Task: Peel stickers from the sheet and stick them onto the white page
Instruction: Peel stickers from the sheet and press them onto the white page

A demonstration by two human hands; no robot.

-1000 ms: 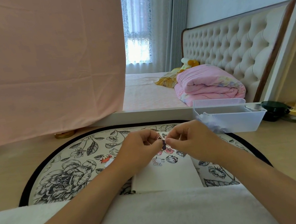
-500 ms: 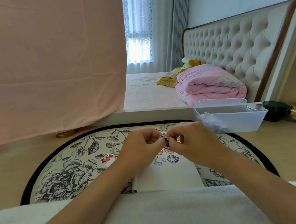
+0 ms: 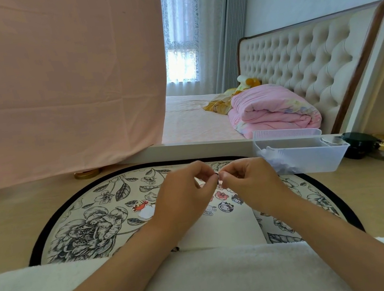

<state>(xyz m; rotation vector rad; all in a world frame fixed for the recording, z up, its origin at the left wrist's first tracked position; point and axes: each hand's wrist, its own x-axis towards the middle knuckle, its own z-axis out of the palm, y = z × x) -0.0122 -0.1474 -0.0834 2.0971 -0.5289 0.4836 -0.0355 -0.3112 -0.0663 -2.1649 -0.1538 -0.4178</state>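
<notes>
Head view: left hand (image 3: 184, 197) and right hand (image 3: 249, 181) both pinch one small dark sticker (image 3: 218, 176) between fingertips, raised over the far end of the white page (image 3: 224, 228) on a floral mat (image 3: 85, 227). Uneven peeling could fold it onto itself or tear it.

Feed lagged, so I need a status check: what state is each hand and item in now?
left hand, pinching the small dark sticker
right hand, pinching the same sticker
small dark sticker, held up between both hands
white page, lying on the floral rug, cartoon stickers on its far end
clear plastic bin, open, white items inside
</notes>
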